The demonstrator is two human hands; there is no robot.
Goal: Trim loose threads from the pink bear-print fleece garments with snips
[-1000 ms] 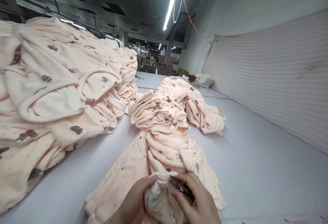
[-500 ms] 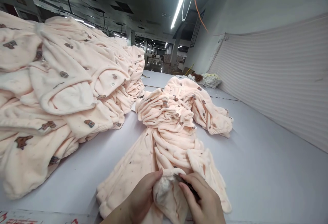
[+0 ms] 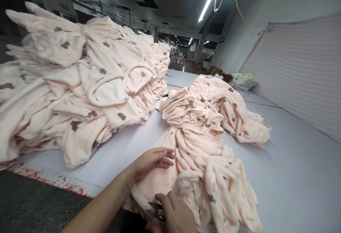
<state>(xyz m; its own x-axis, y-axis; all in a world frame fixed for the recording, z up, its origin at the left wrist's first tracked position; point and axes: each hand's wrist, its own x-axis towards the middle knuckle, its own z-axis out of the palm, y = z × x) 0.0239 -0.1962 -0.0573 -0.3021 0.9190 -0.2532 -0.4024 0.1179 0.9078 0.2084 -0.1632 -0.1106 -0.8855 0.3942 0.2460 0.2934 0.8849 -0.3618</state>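
A crumpled peach fleece garment (image 3: 202,147) with small brown bear prints lies on the white table (image 3: 293,176) in front of me. My left hand (image 3: 153,160) rests flat on its near left edge, fingers stretched out. My right hand (image 3: 174,215), at the bottom of the view, is closed round a small pair of metal thread snips (image 3: 154,211) whose blades point left, beside the garment's near edge.
A tall heap of the same peach garments (image 3: 80,84) fills the left side of the table. A small stack of pale folded cloth (image 3: 243,81) sits far back by the ribbed white wall (image 3: 301,69). The table's near edge has red print (image 3: 53,179); dark floor lies below.
Both hands have let go of the bunched garment edge. My left hand has moved out flat onto the cloth; my right has drawn back low with the snips. The view has swung left.
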